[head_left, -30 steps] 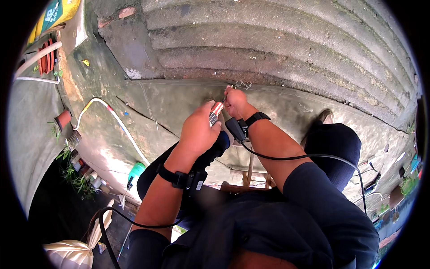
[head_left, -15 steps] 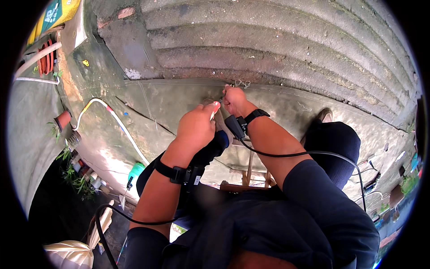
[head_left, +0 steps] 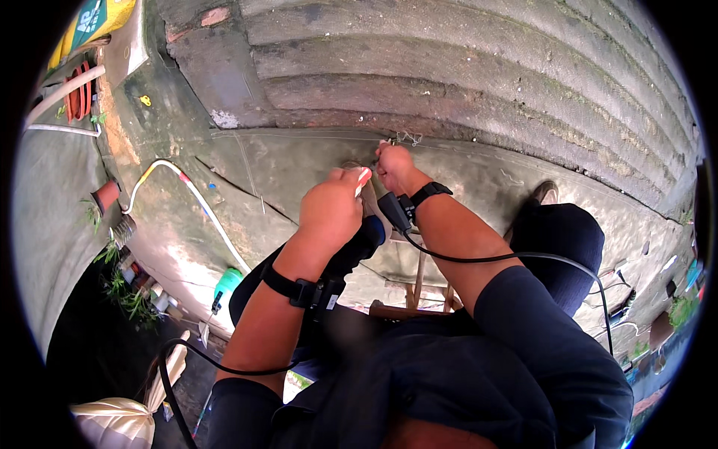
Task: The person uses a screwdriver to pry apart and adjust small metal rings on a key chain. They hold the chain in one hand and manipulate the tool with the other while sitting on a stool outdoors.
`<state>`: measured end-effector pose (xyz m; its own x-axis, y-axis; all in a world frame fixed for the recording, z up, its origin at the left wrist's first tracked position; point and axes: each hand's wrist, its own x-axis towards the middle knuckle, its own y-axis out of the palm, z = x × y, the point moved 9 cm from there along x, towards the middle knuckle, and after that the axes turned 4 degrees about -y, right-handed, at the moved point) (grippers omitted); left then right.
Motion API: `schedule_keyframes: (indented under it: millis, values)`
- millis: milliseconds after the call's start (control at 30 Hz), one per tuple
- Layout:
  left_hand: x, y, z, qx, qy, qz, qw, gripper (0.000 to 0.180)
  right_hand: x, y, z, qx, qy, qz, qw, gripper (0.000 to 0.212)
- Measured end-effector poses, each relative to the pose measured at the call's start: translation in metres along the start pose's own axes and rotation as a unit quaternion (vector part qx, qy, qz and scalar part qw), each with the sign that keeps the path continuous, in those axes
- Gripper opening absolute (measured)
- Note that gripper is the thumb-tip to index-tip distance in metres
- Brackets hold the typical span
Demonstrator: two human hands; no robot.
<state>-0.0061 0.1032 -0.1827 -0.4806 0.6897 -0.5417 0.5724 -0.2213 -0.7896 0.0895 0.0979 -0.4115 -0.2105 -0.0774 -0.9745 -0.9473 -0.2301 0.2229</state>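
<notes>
My left hand (head_left: pixel 330 208) is closed in a fist. From its thumb side sticks out a small red-and-white object (head_left: pixel 364 178), perhaps a handle; most of it is hidden in the fist. Just beyond and to the right, my right hand (head_left: pixel 394 166) has its fingers pinched together, and what they grip is too small to make out. Between the two hands there is only a narrow gap. Next to the right fingertips, a loose tangle of pale thread (head_left: pixel 410 139) lies at the foot of the ridged concrete. Below the hands is one of my shoes (head_left: pixel 376 213).
Ridged concrete (head_left: pixel 419 60) rises ahead. A white hose (head_left: pixel 213 218) curves over the ground at left, beside a green plastic bottle (head_left: pixel 228 282). Potted plants (head_left: pixel 112 288) line the left edge. Black cables (head_left: pixel 479 260) trail from my wrist straps. A wooden stool (head_left: pixel 407 310) is beneath me.
Both hands have shifted very slightly right within the picture, as has the background at left. Their grips look the same.
</notes>
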Motion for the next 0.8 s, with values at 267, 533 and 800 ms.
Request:
schedule_keyframes:
  millis: [267,533,800]
  values:
    - [-0.009,0.033,0.038,-0.338,-0.278,0.091,0.895,0.044,0.002,0.002,-0.004,-0.006,0.002,0.025,1.0,0.031]
    - [-0.016,0.015,0.015,-0.155,-0.112,-0.024,0.981,0.039,-0.002,0.001,-0.001,-0.031,-0.004,0.026,0.999,0.032]
    - [-0.023,0.044,0.036,-0.367,-0.298,0.058,0.879,0.039,-0.005,0.008,-0.003,-0.032,0.007,0.039,0.999,0.033]
